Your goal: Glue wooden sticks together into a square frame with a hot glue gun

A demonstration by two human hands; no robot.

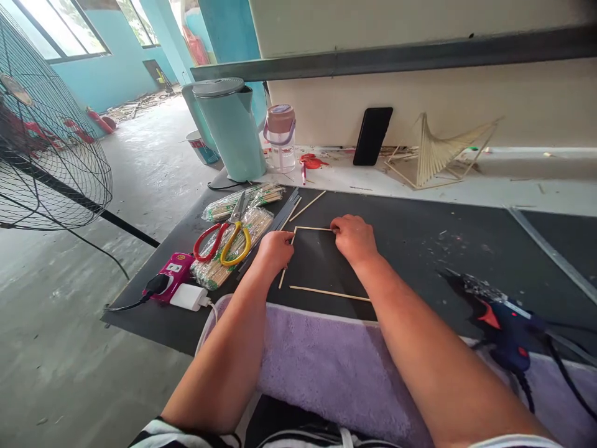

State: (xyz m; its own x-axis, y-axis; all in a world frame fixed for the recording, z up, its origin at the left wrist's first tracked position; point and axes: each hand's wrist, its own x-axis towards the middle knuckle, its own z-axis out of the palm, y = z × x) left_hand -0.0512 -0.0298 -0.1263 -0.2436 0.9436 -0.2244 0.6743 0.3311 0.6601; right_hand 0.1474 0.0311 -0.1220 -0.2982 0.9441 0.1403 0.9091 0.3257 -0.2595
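My left hand (276, 250) has its fingers closed on a thin wooden stick (282, 279) on the dark tabletop (401, 261). At its far end this stick meets a second wooden stick (313, 228) in a corner. My right hand (356, 241) pinches the right end of that second stick, and its fingertips hide the end. Nearer to me lies a third wooden stick (329, 294), apart from the left one and partly behind my right forearm. A loose stick (306, 206) rests beyond my left hand, beside dark flat strips (285, 211).
Scissors (228, 233) lie on bagged sticks (212, 270), near a pink power strip (176, 274). A glue gun (506, 330) is at right. Behind stand a kettle (228, 130), bottle (281, 140), phone (372, 137) and stick model (433, 155). A fan (51, 137) stands left.
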